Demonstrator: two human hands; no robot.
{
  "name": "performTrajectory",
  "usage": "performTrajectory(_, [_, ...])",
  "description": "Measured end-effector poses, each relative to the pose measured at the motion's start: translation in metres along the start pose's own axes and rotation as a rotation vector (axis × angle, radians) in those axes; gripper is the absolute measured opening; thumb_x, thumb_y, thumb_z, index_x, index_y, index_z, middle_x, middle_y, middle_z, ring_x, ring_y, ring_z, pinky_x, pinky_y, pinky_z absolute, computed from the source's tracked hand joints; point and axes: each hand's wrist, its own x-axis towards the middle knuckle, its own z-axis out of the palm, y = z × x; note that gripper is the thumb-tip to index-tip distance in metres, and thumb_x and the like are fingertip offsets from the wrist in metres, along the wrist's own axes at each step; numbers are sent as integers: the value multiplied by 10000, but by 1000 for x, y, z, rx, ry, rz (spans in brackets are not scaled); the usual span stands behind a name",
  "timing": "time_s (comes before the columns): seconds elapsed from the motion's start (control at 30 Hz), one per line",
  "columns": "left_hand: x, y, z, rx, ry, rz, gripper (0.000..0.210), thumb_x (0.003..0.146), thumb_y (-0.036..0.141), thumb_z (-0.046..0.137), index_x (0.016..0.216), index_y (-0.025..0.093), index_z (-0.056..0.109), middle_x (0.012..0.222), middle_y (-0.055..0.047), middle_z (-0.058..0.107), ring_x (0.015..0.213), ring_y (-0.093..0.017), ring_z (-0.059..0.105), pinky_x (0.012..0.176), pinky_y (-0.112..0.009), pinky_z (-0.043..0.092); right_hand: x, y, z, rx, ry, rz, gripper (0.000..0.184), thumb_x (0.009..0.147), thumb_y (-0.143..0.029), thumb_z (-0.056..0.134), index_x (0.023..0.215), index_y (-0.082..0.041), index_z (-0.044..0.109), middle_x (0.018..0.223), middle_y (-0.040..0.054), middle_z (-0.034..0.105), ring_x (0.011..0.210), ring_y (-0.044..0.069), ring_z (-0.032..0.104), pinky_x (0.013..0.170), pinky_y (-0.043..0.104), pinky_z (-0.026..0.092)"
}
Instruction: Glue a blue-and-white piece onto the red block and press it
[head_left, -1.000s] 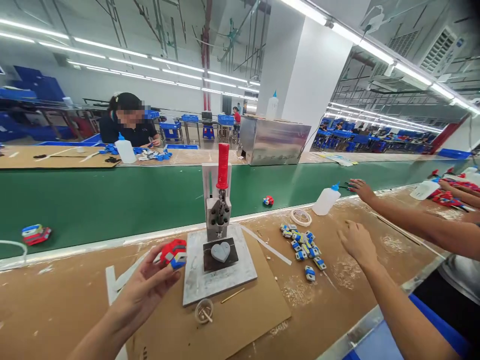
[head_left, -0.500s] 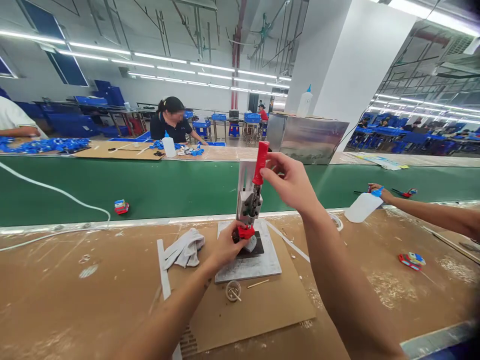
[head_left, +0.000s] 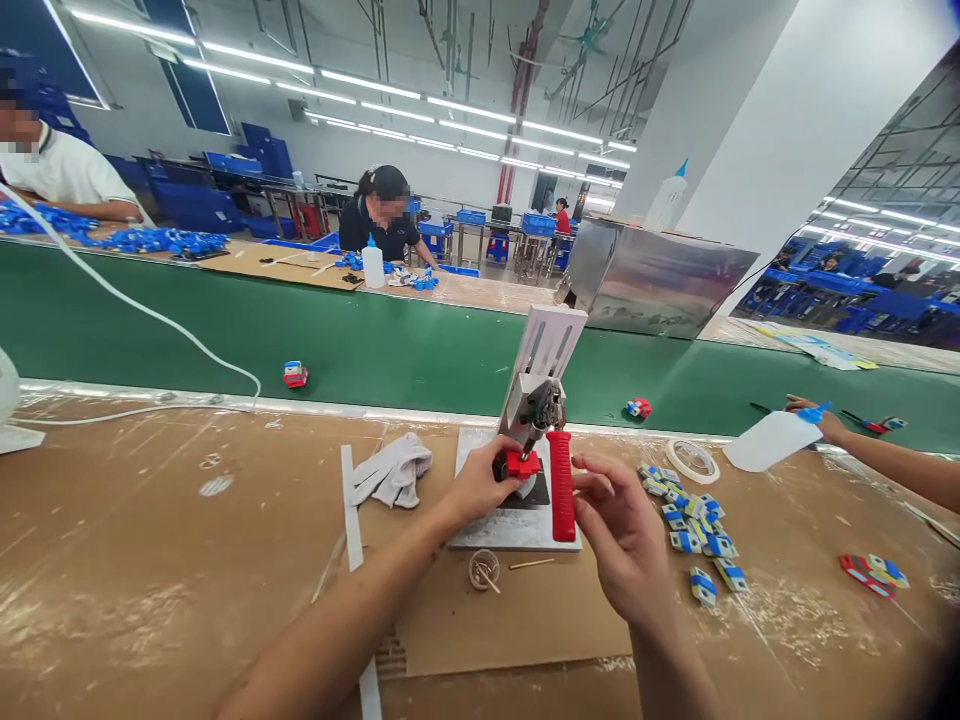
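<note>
A small hand press (head_left: 541, 385) stands on a grey base plate (head_left: 480, 533) on a cardboard sheet. Its red handle (head_left: 561, 486) is swung down toward me. My right hand (head_left: 619, 535) touches the handle's lower end from the right with fingers loosely curled. My left hand (head_left: 481, 485) holds a red toy piece (head_left: 520, 464) in place on the press's dark fixture, under the ram. A pile of small blue and white toy parts (head_left: 694, 520) lies to the right of the press.
White gloves (head_left: 391, 468) and a white strip (head_left: 351, 505) lie left of the press; a small cup (head_left: 484, 569) in front. A tape roll (head_left: 691, 460) and a co-worker's hand on a white bottle (head_left: 772, 438) are right. Toy cars (head_left: 295, 375) ride the green conveyor (head_left: 225, 330).
My right hand has pulled the red handle from upright down to the base plate. My left hand stays on the red piece in the fixture. The view shifted left.
</note>
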Motion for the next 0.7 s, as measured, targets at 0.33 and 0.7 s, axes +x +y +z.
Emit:
performTrajectory(0.33, [0, 0, 5, -30, -11, -5, 323, 739, 223, 729, 1025, 157, 595, 849, -11, 679, 761, -147, 585, 727, -269, 458, 8, -31, 21, 487, -106, 478, 453, 944, -416, 632, 1329, -279, 436, 897, -3, 568, 574, 69, 561, 480, 175, 373])
performTrajectory(0.7, [1, -6, 4, -14, -27, 0, 340, 769, 228, 692, 1089, 159, 599, 905, -48, 708, 801, -183, 633, 776, -328, 499, 6, -33, 14, 462, -146, 511, 332, 956, -411, 614, 1232, -250, 525, 878, -11, 532, 550, 48, 541, 465, 171, 368])
